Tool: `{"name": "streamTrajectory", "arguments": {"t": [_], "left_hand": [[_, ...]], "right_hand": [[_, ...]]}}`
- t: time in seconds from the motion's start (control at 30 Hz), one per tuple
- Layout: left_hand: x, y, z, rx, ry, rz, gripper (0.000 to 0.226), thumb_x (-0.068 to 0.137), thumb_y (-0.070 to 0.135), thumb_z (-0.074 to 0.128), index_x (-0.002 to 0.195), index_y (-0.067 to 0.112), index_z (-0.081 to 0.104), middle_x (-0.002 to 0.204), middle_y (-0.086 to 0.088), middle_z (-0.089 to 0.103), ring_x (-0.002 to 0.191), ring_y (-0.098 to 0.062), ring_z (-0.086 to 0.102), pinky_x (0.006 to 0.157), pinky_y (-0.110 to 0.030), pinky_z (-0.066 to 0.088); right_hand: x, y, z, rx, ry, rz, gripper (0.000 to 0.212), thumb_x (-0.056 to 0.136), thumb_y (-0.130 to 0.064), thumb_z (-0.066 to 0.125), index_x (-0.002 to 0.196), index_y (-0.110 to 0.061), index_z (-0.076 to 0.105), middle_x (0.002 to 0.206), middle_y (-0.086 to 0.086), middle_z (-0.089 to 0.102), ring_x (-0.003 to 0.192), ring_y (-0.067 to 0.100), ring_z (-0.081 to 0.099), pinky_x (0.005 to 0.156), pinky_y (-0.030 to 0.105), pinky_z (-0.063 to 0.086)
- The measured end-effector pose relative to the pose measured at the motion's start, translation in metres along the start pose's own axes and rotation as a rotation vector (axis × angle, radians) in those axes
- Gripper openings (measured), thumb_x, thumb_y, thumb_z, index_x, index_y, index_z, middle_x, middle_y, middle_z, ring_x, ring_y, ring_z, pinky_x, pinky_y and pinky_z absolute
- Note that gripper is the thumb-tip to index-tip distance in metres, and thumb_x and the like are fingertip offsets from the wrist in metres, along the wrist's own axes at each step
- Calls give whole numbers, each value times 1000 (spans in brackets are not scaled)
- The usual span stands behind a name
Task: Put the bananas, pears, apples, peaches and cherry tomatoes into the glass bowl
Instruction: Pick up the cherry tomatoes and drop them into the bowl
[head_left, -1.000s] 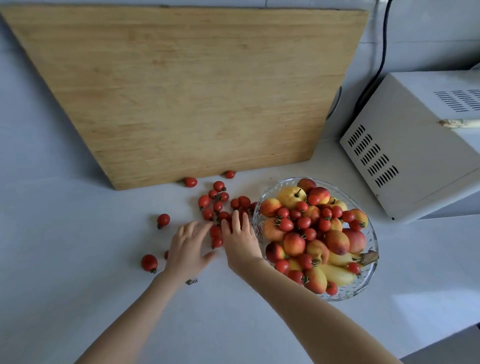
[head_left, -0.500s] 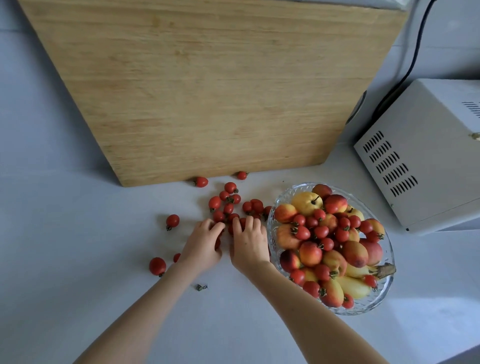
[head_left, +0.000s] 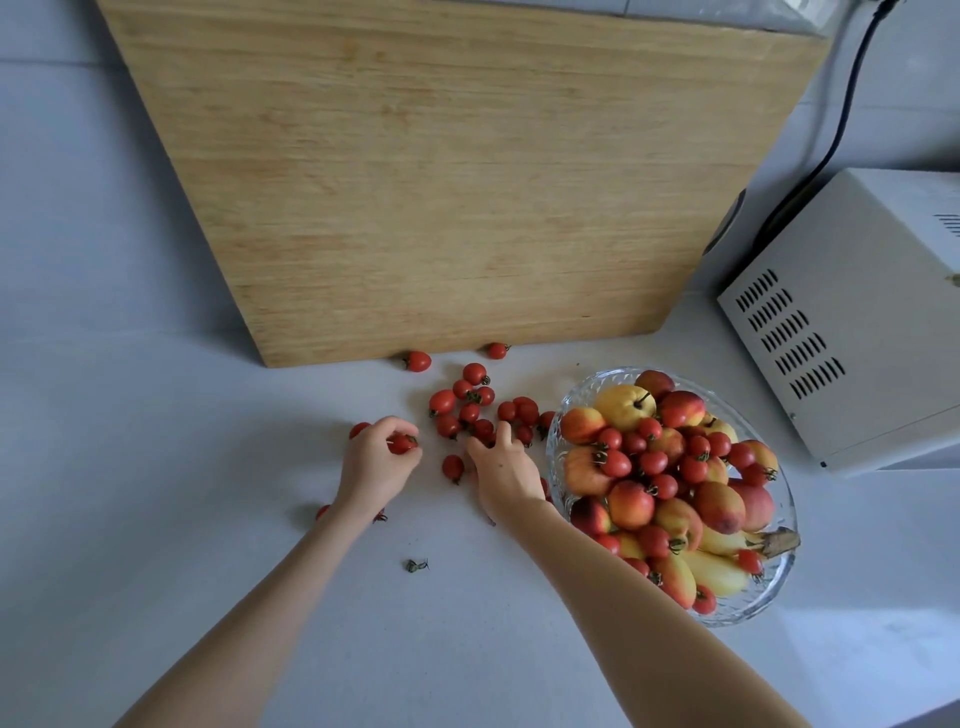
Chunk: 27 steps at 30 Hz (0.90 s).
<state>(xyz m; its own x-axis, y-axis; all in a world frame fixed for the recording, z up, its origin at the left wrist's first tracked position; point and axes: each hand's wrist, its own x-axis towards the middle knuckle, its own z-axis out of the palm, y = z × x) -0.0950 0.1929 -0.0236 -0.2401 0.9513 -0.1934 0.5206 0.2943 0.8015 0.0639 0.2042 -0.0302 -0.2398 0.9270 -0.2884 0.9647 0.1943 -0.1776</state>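
While the left hand (head_left: 376, 465) pinches one cherry tomato (head_left: 401, 444) in curled fingers, the right hand (head_left: 506, 470) rests among loose tomatoes (head_left: 470, 413), grip unclear; next, carry them right into the glass bowl (head_left: 774, 592).

Left hand (head_left: 376, 462) now curled round a cherry tomato (head_left: 401, 444), hands drawn apart, another tomato (head_left: 453, 466) uncovered between them

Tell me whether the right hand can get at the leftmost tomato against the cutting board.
Probably yes: that tomato lies uncovered on the counter beyond the right hand, with only loose tomatoes between them.
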Motion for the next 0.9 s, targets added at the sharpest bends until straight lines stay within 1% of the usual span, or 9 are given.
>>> {"name": "streamTrajectory", "arguments": {"t": [0.13, 0.27, 0.37, 0.47, 0.53, 0.63, 0.7, 0.77, 0.9], "left_hand": [[2, 9, -11, -62, 43, -28, 18, 74, 6, 68, 91, 12, 65, 87, -5, 68, 76, -25, 65, 74, -30, 48], [3, 18, -16, -84, 69, -17, 19, 76, 7, 68, 93, 12, 64, 83, -4, 67, 76, -23, 65, 72, -26, 44], [2, 30, -13, -103, 76, 4, 21, 74, 8, 70, 94, 14, 65, 88, -1, 66, 85, -20, 63, 78, -27, 46], [-5, 51, 0, -149, 15, 61, 21, 75, 10, 72, 93, 17, 65, 90, 4, 64, 89, -15, 62, 79, -22, 48], [-16, 68, 16, -165, -48, 159, 22, 75, 9, 72, 94, 18, 65, 93, 5, 65, 89, -12, 61, 74, -12, 43], [-37, 93, 49, -75, -145, 433, 25, 74, 7, 74, 96, 14, 67, 98, 1, 65, 91, -12, 60, 78, -10, 44], [-47, 109, 77, -39, -222, 588, 25, 74, 7, 73, 97, 13, 67, 101, -2, 65, 91, -15, 61, 82, -9, 43], [-51, 123, 100, -30, -268, 645, 24, 76, 8, 72, 99, 13, 67, 105, -3, 64, 91, -17, 61, 82, -3, 37], [-52, 152, 142, -32, -309, 717, 23, 79, 7, 69, 101, 10, 66, 110, -4, 63, 102, -15, 58, 86, 1, 33]], "right_hand": [[-4, -3, 2, 83, 12, 55, 24, 82, 10, 43, 100, -5, 46, 121, 22, 35, 84, 31, 47, 60, 33, 38], [-16, -6, 2, 195, 112, 49, 11, 86, 3, 44, 87, -7, 38, 117, 20, 39, 82, 30, 47, 44, 28, 28], [-36, -5, -17, 321, 289, -21, 16, 87, -9, 55, 103, -6, 54, 121, 15, 41, 88, 32, 54, 59, 26, 41], [-71, 11, -45, 473, 440, -39, 21, 83, -13, 64, 103, -10, 60, 121, 8, 43, 84, 23, 54, 67, 23, 44], [-99, 37, -60, 525, 499, 3, 21, 81, -17, 69, 100, -14, 62, 117, 1, 44, 86, 11, 50, 70, 14, 43], [-135, 94, -76, 570, 605, 186, 21, 75, -19, 76, 94, -17, 66, 107, -2, 49, 87, -1, 50, 71, 2, 38], [-149, 137, -82, 619, 615, 379, 20, 74, -18, 76, 92, -17, 66, 101, 0, 50, 90, 11, 54, 75, 10, 40], [-155, 170, -84, 665, 564, 525, 17, 75, -16, 74, 88, -21, 65, 97, 0, 46, 92, 24, 54, 78, 30, 45], [-150, 202, -81, 639, 502, 474, 17, 75, -15, 73, 87, -23, 64, 101, 2, 48, 86, 21, 53, 75, 32, 43]]}}
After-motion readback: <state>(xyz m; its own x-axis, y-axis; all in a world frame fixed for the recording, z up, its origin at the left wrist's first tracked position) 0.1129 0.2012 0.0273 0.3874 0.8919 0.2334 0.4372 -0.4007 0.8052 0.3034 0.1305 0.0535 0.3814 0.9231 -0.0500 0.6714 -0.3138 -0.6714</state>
